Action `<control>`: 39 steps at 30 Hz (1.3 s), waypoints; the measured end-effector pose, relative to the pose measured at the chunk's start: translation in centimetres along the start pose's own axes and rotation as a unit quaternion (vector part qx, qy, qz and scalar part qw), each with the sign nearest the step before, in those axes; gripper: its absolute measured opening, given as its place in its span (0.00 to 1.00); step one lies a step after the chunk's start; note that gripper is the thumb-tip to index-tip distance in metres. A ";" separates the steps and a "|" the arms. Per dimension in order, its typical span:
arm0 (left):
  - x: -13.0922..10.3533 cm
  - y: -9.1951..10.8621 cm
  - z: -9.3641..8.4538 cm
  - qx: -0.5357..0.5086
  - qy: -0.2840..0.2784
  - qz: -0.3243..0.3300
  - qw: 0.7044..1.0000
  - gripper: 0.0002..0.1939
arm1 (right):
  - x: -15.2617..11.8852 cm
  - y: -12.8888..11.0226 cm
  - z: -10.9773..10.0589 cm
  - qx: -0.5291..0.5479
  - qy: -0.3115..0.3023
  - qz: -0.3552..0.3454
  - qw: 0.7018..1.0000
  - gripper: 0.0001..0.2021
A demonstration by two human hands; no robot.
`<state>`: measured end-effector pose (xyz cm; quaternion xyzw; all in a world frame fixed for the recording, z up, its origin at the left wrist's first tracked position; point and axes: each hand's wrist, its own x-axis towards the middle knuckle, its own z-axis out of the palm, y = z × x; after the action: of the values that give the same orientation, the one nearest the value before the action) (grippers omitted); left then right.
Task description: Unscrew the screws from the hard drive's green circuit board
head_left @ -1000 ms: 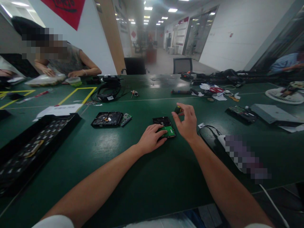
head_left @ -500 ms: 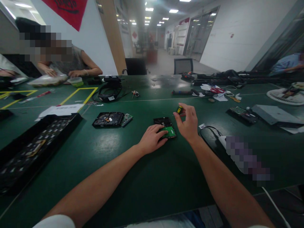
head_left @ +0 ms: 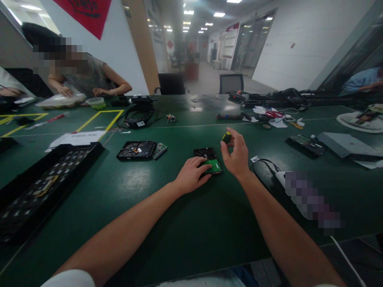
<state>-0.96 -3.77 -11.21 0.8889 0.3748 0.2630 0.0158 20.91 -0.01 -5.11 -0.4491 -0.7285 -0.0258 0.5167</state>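
A hard drive with a green circuit board [head_left: 214,166] and a black upper part lies on the green table [head_left: 167,235]. My left hand [head_left: 193,174] rests on its left side, the fingers gripping its edge and reaching over the board. Just right of the drive and above the table, my right hand [head_left: 235,153] pinches a small yellow and black screwdriver [head_left: 227,137] by its handle; the tip is too small to make out. To the left lie an opened hard drive [head_left: 136,150] and a loose circuit board [head_left: 160,150].
A long black tray [head_left: 54,179] stands at the left. On the right are a power strip [head_left: 281,179] with cables, another drive [head_left: 305,144] and a grey metal box [head_left: 348,145]. Keys, headgear and tools lie farther back. A person sits across at the left.
The screwdriver handle in my right hand has tilted, and the fingers have shifted slightly. My left hand has stayed in place. The person across has moved a little to the right.
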 end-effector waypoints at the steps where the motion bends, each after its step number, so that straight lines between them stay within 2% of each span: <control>1: 0.0 0.0 0.0 0.000 -0.001 0.000 1.000 0.20 | 0.0 -0.1 0.0 0.000 -0.001 -0.003 1.000 0.24; 9: -0.1 0.0 0.0 0.005 0.002 0.003 1.000 0.20 | 0.1 -0.2 -0.3 0.009 0.009 -0.011 1.000 0.19; 16: -0.1 -0.2 0.2 0.001 0.002 0.001 1.000 0.20 | 0.0 0.0 0.0 0.004 0.015 -0.006 1.000 0.23; 22: -0.1 -0.1 0.0 -0.003 0.004 0.000 1.000 0.20 | -0.1 -0.1 0.0 -0.009 -0.006 -0.001 1.000 0.23; 24: 0.0 0.0 -0.1 -0.002 0.002 0.001 1.000 0.20 | -0.1 -0.2 0.0 -0.014 0.006 0.004 1.000 0.24; 28: 0.0 0.1 -0.2 -0.001 -0.001 -0.001 1.000 0.20 | 0.1 -0.3 -0.3 -0.012 0.071 0.008 0.997 0.26; 30: 0.0 0.1 -0.2 -0.002 -0.002 -0.001 1.000 0.20 | 0.3 -0.1 -0.5 -0.022 0.079 0.014 0.997 0.26; 33: 0.0 0.1 -0.1 -0.003 -0.002 -0.003 1.000 0.19 | 0.5 1.0 -0.4 -0.052 0.048 0.053 0.996 0.25; 35: 0.0 0.0 -0.1 -0.007 -0.002 -0.005 1.000 0.19 | 0.4 1.9 -0.3 -0.076 0.002 0.113 0.991 0.23; 36: 0.0 0.0 0.0 -0.009 -0.002 -0.006 1.000 0.20 | 0.3 2.3 -0.3 -0.089 -0.035 0.151 0.984 0.21; 37: 0.0 0.0 0.0 -0.010 -0.002 -0.006 1.000 0.20 | 0.2 2.8 -0.2 -0.100 -0.099 0.180 0.974 0.17; 39: 0.0 0.0 0.0 -0.010 -0.002 -0.006 1.000 0.21 | 0.0 3.5 0.0 -0.115 -0.242 0.189 0.945 0.11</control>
<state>-0.96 -3.72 -11.22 0.8868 0.3777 0.2651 0.0271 23.31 2.12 -6.60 -0.6273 -0.7257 0.0981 0.2650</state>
